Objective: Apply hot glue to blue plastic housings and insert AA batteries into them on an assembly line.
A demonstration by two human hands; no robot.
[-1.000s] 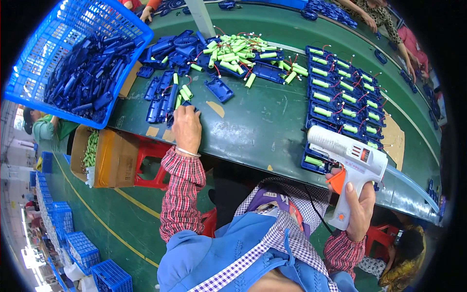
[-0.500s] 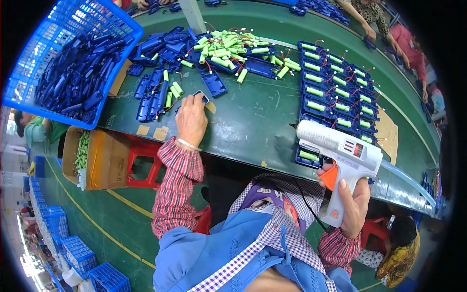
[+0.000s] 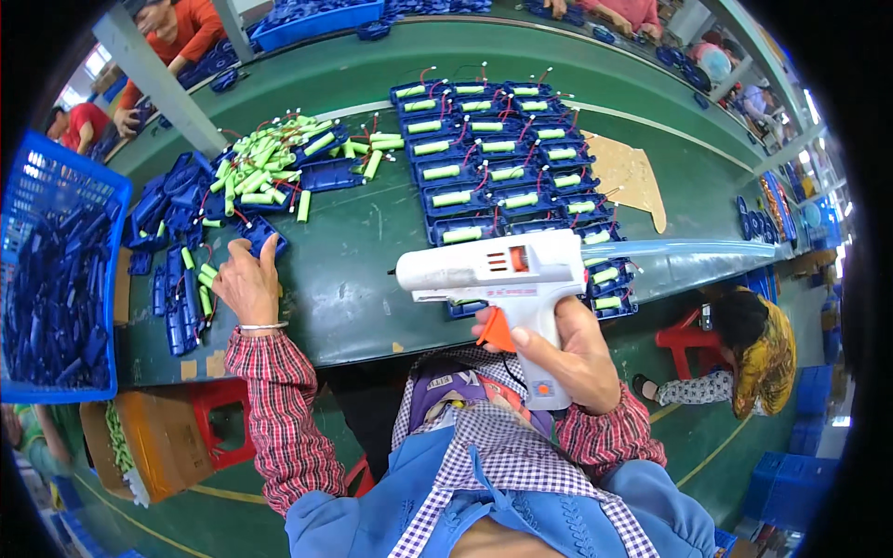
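While the right hand (image 3: 579, 358) is clamped around a white glue gun (image 3: 484, 265), the left hand (image 3: 247, 286), well apart from it, is at the near edge of a blue casing (image 3: 264, 227), and from where I stand I can't tell whether it pinches it. Green cells (image 3: 253, 175) lie heaped beyond the left hand, a blue basket (image 3: 118, 279) stands to its left, and rows of cell-filled casings (image 3: 499, 147) spread beyond the right hand
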